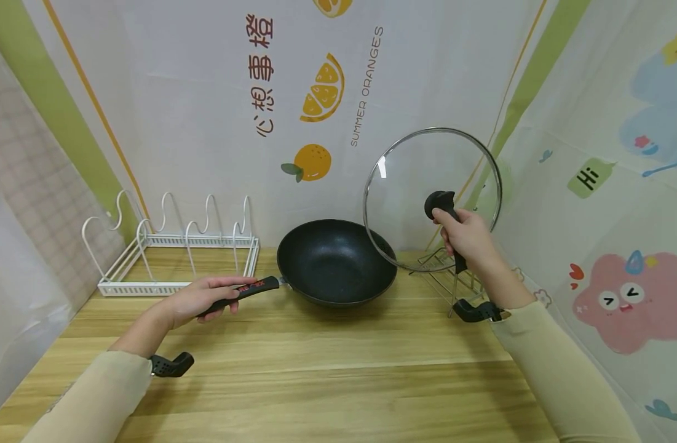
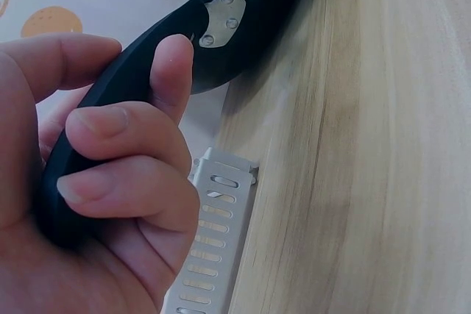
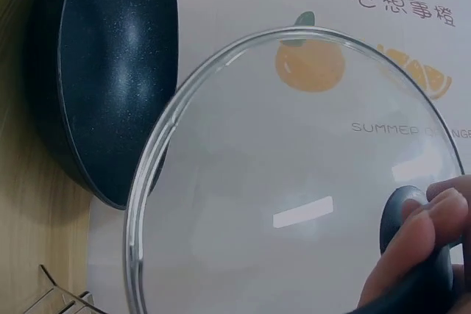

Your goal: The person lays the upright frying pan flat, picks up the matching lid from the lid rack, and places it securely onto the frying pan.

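A black wok (image 1: 338, 264) sits at the back middle of the wooden table, its inside facing up and forward. My left hand (image 1: 202, 299) grips its black handle (image 1: 261, 286), with fingers curled round the grip in the left wrist view. Raised at the right, my right hand (image 1: 467, 239) holds a glass lid (image 1: 404, 178) by its black knob handle (image 1: 440, 202). The lid stands nearly upright, its metal rim (image 3: 135, 233) overlapping the wok's right edge in the head view. Through the glass, the printed wall cloth shows.
A white rack (image 1: 141, 288) with upright curved hooks stands at the back left, behind my left hand. At the right, below the lid, is a small wire rack (image 1: 443, 284). Printed cloth (image 1: 205, 154) hangs behind the wooden table (image 1: 316, 369) and along its sides.
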